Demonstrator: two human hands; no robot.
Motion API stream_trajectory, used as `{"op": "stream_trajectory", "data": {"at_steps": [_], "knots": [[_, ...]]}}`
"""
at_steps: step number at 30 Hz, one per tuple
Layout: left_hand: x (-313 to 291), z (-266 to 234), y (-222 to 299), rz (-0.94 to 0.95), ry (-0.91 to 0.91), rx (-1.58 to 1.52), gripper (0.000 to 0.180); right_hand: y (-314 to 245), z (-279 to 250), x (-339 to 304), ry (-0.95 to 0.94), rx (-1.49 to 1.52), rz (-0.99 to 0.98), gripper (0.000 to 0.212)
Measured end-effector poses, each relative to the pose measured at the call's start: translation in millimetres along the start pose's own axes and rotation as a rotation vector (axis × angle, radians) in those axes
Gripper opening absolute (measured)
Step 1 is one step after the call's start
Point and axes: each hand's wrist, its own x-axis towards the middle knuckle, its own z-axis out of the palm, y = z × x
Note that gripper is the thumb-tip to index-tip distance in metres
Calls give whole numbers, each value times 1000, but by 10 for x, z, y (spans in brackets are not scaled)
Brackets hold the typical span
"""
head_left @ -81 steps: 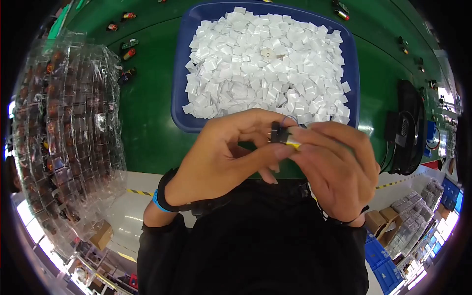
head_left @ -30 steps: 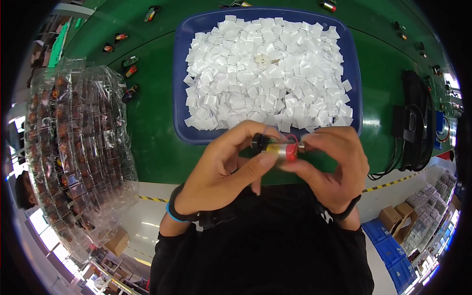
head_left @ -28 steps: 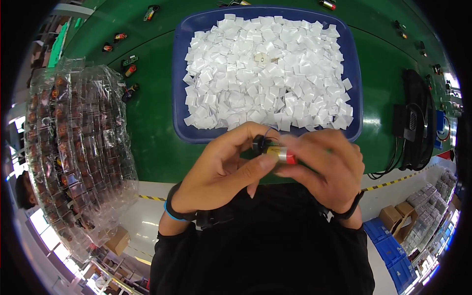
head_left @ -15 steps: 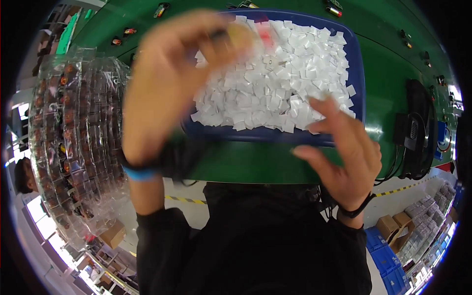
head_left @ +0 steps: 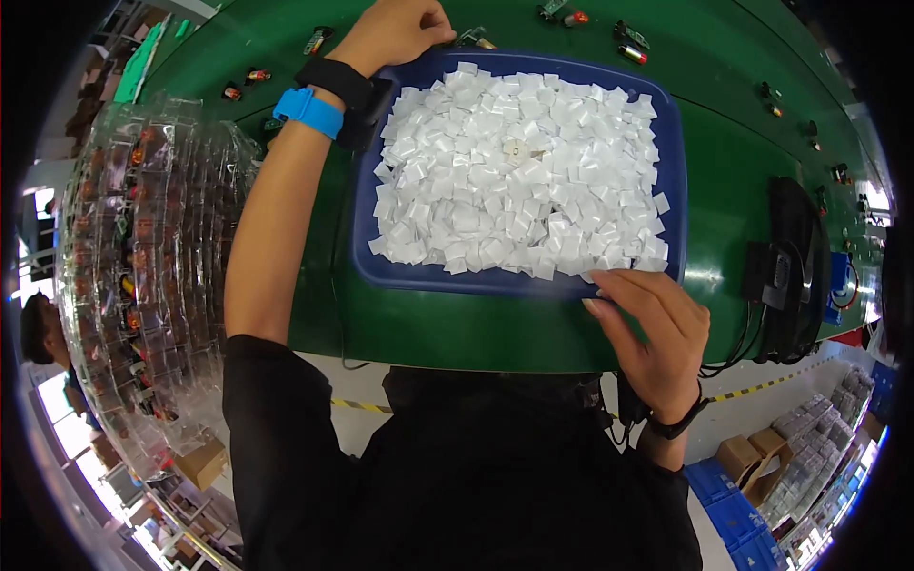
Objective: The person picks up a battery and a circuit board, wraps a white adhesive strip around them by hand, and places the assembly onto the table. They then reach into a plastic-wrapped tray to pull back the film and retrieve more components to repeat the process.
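A blue tray (head_left: 520, 287) heaped with small white square pieces (head_left: 495, 176) lies in front of me on the green table. My left hand (head_left: 405, 33) reaches past its far left corner, fingers curled down; whatever they hold is hidden. Right beside those fingertips is a small circuit board part (head_left: 473, 38). At the tray's near right edge, my right hand (head_left: 657, 333) has its thumb and fingertips drawn together beside the white pieces; I cannot make out anything between them. A round cream-coloured piece (head_left: 515, 150) rests on the heap.
Several small boards with battery-like cylinders (head_left: 632, 48) lie along the green table's (head_left: 428, 333) far side. Stacked clear plastic trays with parts (head_left: 143, 276) rise at the left. A black device with cables (head_left: 795, 271) sits on the right. Blue crates (head_left: 738, 509) stand on the floor.
My left hand has moved from above the tray to beyond its far left corner. The blurred red thing over the heap is out of sight. My right fingers have come together near the tray's edge.
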Motion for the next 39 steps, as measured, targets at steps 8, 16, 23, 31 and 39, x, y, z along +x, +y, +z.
{"op": "stream_trajectory", "data": {"at_steps": [8,16,23,31,39], "knots": [[-1014,-94,1215,254,400,-126,7,-223,95,177,170,208,305,31],[-1893,113,1799,67,94,-549,21,-145,148,155,-73,186,130,27],[-1804,-269,755,-473,160,-273,26,-161,116,71,-139,302,65,26],[-1550,40,-445,-316,319,130,27,-223,67,23,-154,326,61,25],[-1625,-41,410,-356,190,-118,30,-164,159,-39,33,234,149,23]]}}
